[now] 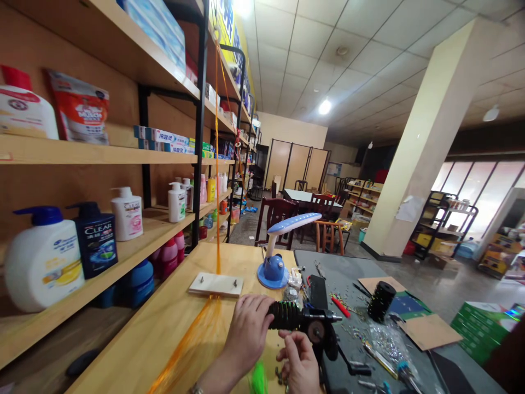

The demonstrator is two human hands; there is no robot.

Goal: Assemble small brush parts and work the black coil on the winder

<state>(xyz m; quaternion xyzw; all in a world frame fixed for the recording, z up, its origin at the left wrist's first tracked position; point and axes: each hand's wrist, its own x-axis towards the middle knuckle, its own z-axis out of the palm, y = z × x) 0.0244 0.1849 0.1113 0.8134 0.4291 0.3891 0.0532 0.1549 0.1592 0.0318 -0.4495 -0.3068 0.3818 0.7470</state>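
A black ribbed cylinder [286,316] with thin green strands across it lies sideways on a dark metal device with a round disc and a crank [318,330]. My left hand [249,324] is closed round the cylinder's left end, palm down. Just below the cylinder, my right hand [298,358] has its thumb and fingers drawn together; anything between them is hidden or too small to see. A bright green tuft of fibre [258,377] is between my forearms. Orange threads [192,335] spread over the wooden table, passing under a pale plate [216,284] with two screws.
A blue desk lamp [273,272] stands behind the device. On the grey mat [353,265] lie a second black ribbed cylinder [381,301], a red tool [340,307], screwdrivers and many small metal parts. Shelves with bottles [45,262] line the left. Orange cord [217,164] hangs vertically.
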